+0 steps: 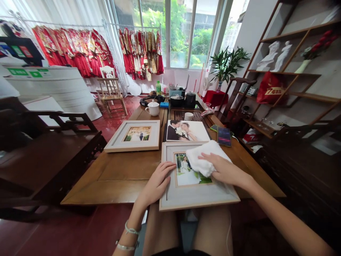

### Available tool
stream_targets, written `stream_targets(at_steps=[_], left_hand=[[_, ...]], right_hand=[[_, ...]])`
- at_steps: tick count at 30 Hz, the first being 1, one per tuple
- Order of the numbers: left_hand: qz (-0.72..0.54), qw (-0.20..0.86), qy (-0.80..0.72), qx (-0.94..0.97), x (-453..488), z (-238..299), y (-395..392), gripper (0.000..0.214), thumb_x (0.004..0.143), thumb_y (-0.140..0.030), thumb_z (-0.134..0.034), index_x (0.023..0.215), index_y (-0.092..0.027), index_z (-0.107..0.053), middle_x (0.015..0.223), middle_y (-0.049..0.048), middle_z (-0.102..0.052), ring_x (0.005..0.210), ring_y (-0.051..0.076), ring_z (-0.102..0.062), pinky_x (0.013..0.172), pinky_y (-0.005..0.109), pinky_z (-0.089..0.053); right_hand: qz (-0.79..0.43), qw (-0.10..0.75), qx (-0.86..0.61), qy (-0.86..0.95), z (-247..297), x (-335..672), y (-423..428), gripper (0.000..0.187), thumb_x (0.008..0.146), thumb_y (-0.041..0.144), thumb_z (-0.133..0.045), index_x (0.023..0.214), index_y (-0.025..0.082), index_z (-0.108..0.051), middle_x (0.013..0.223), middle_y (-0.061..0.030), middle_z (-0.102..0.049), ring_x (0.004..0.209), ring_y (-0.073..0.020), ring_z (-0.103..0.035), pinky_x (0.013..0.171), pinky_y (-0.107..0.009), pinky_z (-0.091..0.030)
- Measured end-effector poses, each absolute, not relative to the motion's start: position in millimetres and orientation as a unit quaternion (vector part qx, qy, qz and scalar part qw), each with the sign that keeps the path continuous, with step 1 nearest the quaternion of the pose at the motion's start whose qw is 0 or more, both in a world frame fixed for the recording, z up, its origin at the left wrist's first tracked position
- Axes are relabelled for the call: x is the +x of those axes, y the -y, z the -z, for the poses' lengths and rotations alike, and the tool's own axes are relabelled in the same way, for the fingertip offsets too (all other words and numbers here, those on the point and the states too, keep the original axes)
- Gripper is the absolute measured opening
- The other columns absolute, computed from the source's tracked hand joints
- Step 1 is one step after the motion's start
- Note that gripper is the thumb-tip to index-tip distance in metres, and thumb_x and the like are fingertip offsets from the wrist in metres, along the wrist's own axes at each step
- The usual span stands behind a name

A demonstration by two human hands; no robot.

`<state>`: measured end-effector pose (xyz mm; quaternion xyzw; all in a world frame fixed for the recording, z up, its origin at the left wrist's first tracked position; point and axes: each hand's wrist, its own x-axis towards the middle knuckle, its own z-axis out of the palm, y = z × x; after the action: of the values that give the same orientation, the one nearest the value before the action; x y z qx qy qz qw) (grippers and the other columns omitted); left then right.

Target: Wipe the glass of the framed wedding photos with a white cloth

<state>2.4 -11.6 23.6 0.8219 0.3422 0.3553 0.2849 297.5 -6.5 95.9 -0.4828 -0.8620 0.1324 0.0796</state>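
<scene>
A pale wooden picture frame point(197, 195) with a wedding photo lies at the near edge of the wooden table point(125, 174), overhanging my lap. My left hand point(157, 181) rests flat on the frame's left border, fingers spread. My right hand point(222, 170) presses a white cloth point(204, 158) onto the glass at the frame's upper right, fingers lying over the cloth.
A second framed photo point(134, 135) lies further back on the left, an unframed print point(186, 131) beside it, and a dark phone point(224, 136) to the right. Behind them are a white teapot point(153, 107), cup and tea tray. Dark chairs flank the table; shelves stand on the right.
</scene>
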Motion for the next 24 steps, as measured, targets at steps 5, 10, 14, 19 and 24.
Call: stream_targets(at_steps=[5,10,14,19,24], left_hand=[[-0.352,0.281,-0.337,0.827,2.5,-23.1,11.2,0.043,0.091,-0.012,-0.040,0.130,-0.021,-0.054,0.135,0.0086,-0.053,0.130,0.024,-0.041,0.114,0.045,-0.030],[-0.350,0.267,-0.348,0.828,1.7,-19.2,9.8,0.044,0.089,-0.012,-0.042,0.130,-0.019,-0.055,0.140,0.0110,-0.048,0.134,0.027,-0.036,0.115,0.048,-0.028],[-0.351,0.268,-0.344,0.829,1.8,-19.5,10.7,0.045,0.089,-0.010,-0.040,0.130,-0.020,-0.055,0.139,0.0103,-0.049,0.132,0.026,-0.037,0.115,0.048,-0.028],[-0.349,0.283,-0.337,0.828,2.5,-22.6,12.6,0.045,0.090,-0.009,-0.037,0.131,-0.021,-0.053,0.136,0.0088,-0.051,0.131,0.024,-0.038,0.115,0.047,-0.027],[-0.354,0.289,-0.335,0.824,2.6,-22.0,12.6,0.046,0.090,-0.009,-0.038,0.131,-0.022,-0.053,0.137,0.0085,-0.051,0.131,0.024,-0.038,0.115,0.047,-0.027]], right_hand=[[-0.125,0.210,-0.404,0.882,-81.4,251.1,-47.3,0.068,0.068,0.003,-0.047,0.135,0.012,-0.052,0.139,-0.0140,-0.054,0.133,-0.0274,-0.044,0.111,-0.047,-0.035],[-0.131,0.163,-0.288,0.934,-76.5,194.5,-62.0,0.067,0.070,0.002,-0.052,0.136,0.009,-0.048,0.143,-0.0138,-0.050,0.139,-0.0268,-0.035,0.115,-0.050,-0.026],[-0.072,0.131,-0.324,0.934,-71.0,199.5,-52.5,0.070,0.068,-0.003,-0.049,0.137,0.009,-0.047,0.144,-0.0157,-0.047,0.139,-0.0291,-0.033,0.114,-0.052,-0.025],[0.035,0.063,-0.434,0.898,-68.1,261.0,-36.2,0.076,0.065,-0.008,-0.043,0.139,0.011,-0.047,0.146,-0.0129,-0.046,0.140,-0.0295,-0.031,0.113,-0.052,-0.027],[0.053,0.063,-0.520,0.850,-69.8,328.3,-31.2,0.071,0.070,-0.003,-0.043,0.139,0.014,-0.047,0.145,-0.0103,-0.048,0.139,-0.0289,-0.034,0.113,-0.053,-0.028]])
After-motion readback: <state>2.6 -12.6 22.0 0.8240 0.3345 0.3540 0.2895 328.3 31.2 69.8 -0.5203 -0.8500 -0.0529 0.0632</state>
